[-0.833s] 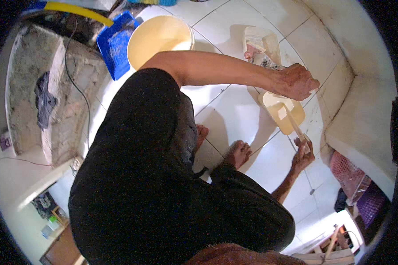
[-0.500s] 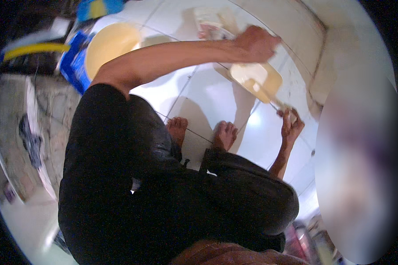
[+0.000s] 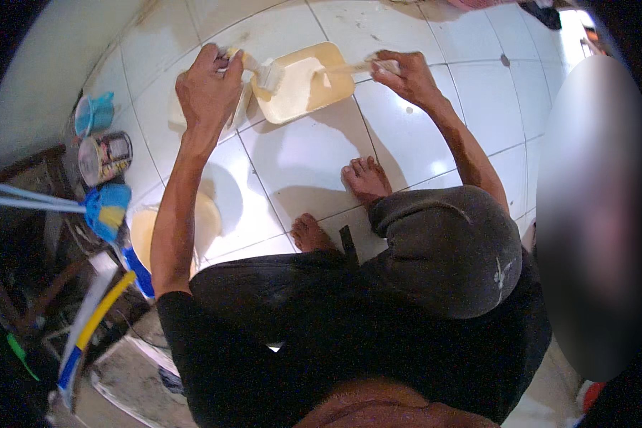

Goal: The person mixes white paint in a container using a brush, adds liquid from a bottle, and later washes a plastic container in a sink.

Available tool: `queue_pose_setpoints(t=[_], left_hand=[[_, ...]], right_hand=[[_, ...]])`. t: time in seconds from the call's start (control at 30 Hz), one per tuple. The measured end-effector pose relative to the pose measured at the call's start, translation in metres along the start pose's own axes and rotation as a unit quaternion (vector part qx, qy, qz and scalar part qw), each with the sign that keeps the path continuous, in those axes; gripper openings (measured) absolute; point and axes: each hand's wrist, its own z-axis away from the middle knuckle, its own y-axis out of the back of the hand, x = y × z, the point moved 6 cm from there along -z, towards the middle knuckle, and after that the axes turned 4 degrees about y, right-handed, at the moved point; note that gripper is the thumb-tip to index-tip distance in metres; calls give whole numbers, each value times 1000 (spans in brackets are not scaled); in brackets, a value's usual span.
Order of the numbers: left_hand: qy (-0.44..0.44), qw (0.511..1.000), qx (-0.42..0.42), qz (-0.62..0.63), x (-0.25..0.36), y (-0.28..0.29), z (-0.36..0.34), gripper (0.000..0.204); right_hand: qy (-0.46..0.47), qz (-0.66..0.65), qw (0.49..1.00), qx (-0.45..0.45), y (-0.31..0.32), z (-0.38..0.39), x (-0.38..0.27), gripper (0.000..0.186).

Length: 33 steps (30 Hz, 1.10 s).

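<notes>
My left hand (image 3: 210, 89) pinches the handle of a paintbrush (image 3: 269, 75), whose pale bristles hang over the left side of a shallow cream tray (image 3: 299, 114). A whitish coating covers part of the tray's inside. On the tray's other side my right hand (image 3: 406, 75) is closed round a pale, stick-like tool (image 3: 353, 69). The far end of that tool reaches in over the tray; its tip is blurred, so its kind is unclear. A pale packet (image 3: 241, 114) lies on the floor beside the tray, partly hidden by my left hand.
Behind my left forearm stands a large cream bucket (image 3: 208, 225). Along the left are a blue cup (image 3: 96, 114), a printed tub (image 3: 107, 157), a blue brush head (image 3: 108, 212) and a yellow-and-blue curved handle (image 3: 96, 324). My bare feet (image 3: 367, 178) rest on white floor tiles.
The view has turned, shifting the whole scene. My left hand has gone from beyond the tray to its left side, where the paintbrush now shows. My right hand still grips the stick-like tool.
</notes>
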Motion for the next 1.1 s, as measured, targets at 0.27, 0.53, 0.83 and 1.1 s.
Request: queue_pose_setpoints(t=[0.27,0.53,0.83,1.1], left_hand=[[23,999,-11,31,3,1,-3,25],[26,998,-20,59,4,-6,-2,25],[40,997,-35,50,4,2,1,27],[8,999,2,44,0,-1,1,25]], right_hand=[[42,-24,994,-98,-28,-1,-35,40],[31,-15,999,-17,-24,-12,-12,43],[-28,-8,998,-57,7,2,-9,35],[52,-25,996,-75,-35,2,-25,40]])
